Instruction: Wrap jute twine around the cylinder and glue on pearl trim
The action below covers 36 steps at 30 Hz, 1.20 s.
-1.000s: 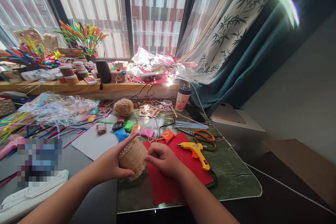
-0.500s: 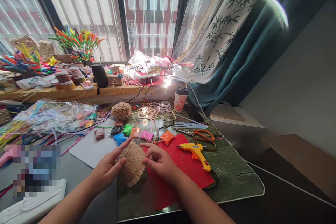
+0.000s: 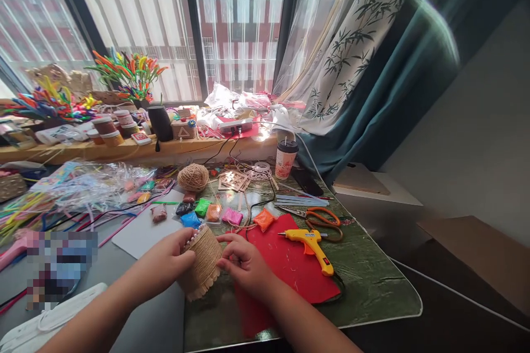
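Note:
A small twine-wrapped cup [image 3: 206,256] lies tilted between my hands, above the near part of the table. White pearl-like beads line its upper left rim, and its lower right edge is scalloped. My left hand [image 3: 171,256] is closed around the beaded end, thumb along the side. On the right side, my right hand [image 3: 244,262] has its index finger near the upper edge and its thumb at the scalloped edge, the other fingers curled. Red felt sheet [image 3: 290,265] lies under and beside my right hand, with a yellow glue gun [image 3: 310,242] on it.
Orange-handled scissors [image 3: 321,218] and glue sticks [image 3: 302,200] lie right of centre. A lidded paper cup [image 3: 285,159] stands behind them. Coloured clay packets [image 3: 202,207] and a twine ball [image 3: 193,177] sit beyond my hands. A black cord [image 3: 260,201] crosses the table.
The twine-wrapped cup has shifted slightly left and down and is turned a little. My left fingers, stretched out before, now curl over the beaded rim. The camera view has tilted slightly.

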Each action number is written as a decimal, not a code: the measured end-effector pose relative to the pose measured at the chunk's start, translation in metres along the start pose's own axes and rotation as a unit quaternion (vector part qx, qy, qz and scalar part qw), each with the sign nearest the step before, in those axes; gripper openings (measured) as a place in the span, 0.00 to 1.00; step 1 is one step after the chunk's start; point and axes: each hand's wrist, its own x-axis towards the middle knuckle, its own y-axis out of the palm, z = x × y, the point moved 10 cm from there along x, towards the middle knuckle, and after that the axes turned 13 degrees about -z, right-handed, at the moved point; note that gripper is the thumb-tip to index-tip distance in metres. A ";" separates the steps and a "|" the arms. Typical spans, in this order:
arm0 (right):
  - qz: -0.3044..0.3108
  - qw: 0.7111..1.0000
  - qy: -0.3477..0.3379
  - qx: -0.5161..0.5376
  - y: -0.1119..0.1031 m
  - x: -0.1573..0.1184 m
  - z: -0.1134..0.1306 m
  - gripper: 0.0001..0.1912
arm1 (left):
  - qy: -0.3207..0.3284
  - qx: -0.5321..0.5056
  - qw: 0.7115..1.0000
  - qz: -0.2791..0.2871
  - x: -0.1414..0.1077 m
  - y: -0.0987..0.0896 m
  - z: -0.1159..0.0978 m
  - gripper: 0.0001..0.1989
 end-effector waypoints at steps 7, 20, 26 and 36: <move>-0.021 0.997 -0.058 -0.038 -0.018 0.003 0.010 0.12 | 0.063 -0.123 0.990 0.006 0.005 0.019 0.029 0.17; -0.076 0.962 -0.161 -0.207 -0.018 -0.004 0.017 0.09 | 0.151 0.020 0.967 -0.205 0.000 0.008 0.013 0.35; -0.076 0.969 -0.136 -0.190 -0.023 -0.002 0.005 0.10 | 0.231 0.101 0.937 -0.240 0.002 0.021 0.006 0.26; -0.035 0.955 -0.204 -0.212 -0.016 -0.005 0.014 0.09 | 0.232 0.061 0.953 -0.183 0.013 0.005 0.005 0.18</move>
